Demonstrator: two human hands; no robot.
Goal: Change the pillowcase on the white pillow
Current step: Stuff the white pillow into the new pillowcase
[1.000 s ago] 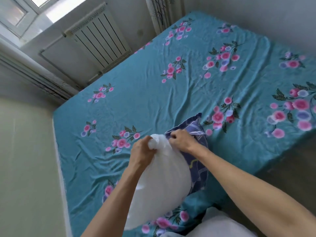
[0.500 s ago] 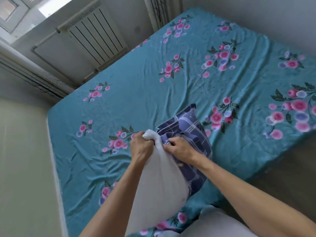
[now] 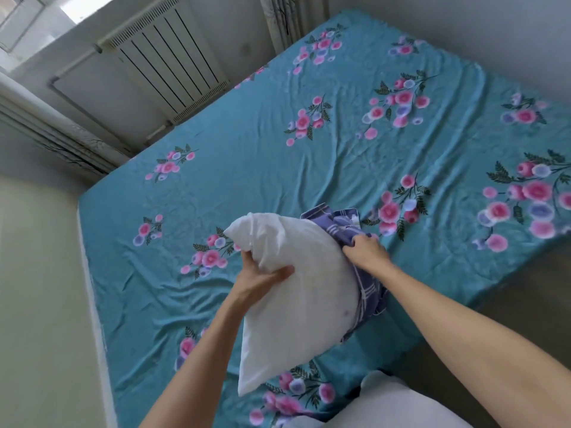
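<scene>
Up close, left hand (image 3: 259,273) grips white pillow (image 3: 296,298); right hand (image 3: 364,253) clutches plaid pillowcase (image 3: 343,227).

- Pillow (image 3: 296,298): white cloth, matt, soft and puffy, creased where the left hand (image 3: 262,274) grips it.
- Pillowcase (image 3: 346,227): thin woven cloth, blue-purple with white check lines, matt, bunched in the right hand (image 3: 366,253).
- Sheet (image 3: 309,168): teal cloth printed with pink and lilac flowers, slight sheen, smooth but wrinkled.
- Radiator (image 3: 173,66): white painted metal, ribbed, faintly glossy.
- Wall (image 3: 34,288): pale, matt, smooth.
</scene>
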